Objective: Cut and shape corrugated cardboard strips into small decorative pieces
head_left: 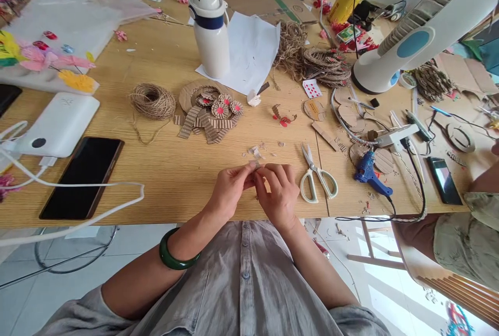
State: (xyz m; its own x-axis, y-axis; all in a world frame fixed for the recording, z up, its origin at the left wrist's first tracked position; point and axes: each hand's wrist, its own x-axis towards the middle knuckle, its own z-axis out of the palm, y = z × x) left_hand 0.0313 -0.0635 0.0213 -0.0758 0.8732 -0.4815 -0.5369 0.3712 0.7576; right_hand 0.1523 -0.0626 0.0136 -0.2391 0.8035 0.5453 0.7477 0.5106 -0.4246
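Observation:
My left hand [230,189] and my right hand [278,193] meet at the table's front edge, both with fingers pinched together. Between their fingertips is a small greyish-brown scrap [253,163], too small to name and partly hidden by the fingers. Just beyond the fingertips lie torn paper bits [256,152]. White-handled scissors [313,180] rest to the right of my right hand, blades slightly apart and pointing away. Farther back sits a cardboard wreath [210,112] with corrugated strips and round red-centred flowers. A twine ball [153,101] is left of it.
Behind the wreath stands a white bottle [212,40]. A blue glue gun [368,172], cables, a power strip [397,135] and a white fan [413,40] are at right. Phone [81,177] and power bank [58,123] lie left. Another person's arm [483,177] shows far right.

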